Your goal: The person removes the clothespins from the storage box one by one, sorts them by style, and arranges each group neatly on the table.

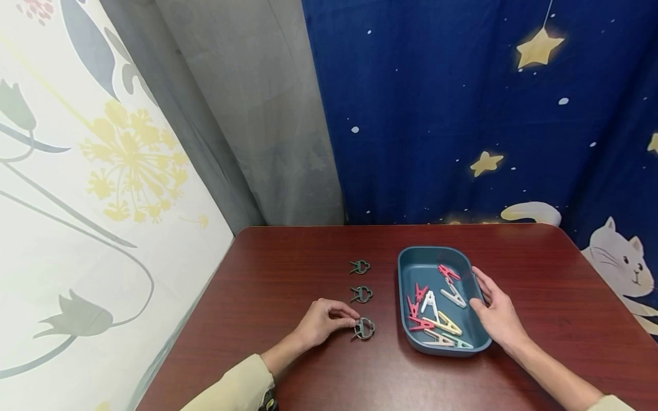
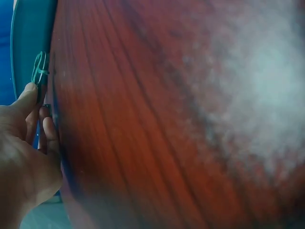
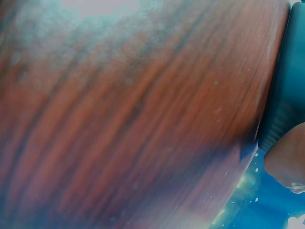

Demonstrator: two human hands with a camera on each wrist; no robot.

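Observation:
In the head view my left hand (image 1: 325, 322) pinches a small green plant clip (image 1: 364, 329) with a scalloped loop between thumb and fingertips, low over the table. The left wrist view shows that clip (image 2: 40, 69) edge-on at the thumb tip. Two more green clips (image 1: 361, 294) lie beyond it in a column. To the right stands a blue plastic bin (image 1: 402, 285) with several clothespins inside: red, white, yellow and pale green. My right hand (image 1: 497, 311) grips the bin's right side, thumb over the rim and fingers along the outer wall.
The dark red wooden table (image 1: 288, 257) reaches back to a grey curtain (image 1: 262, 103) and a blue curtain (image 1: 421, 114) with stars. A white wall (image 1: 169, 274) with printed flowers borders the left side.

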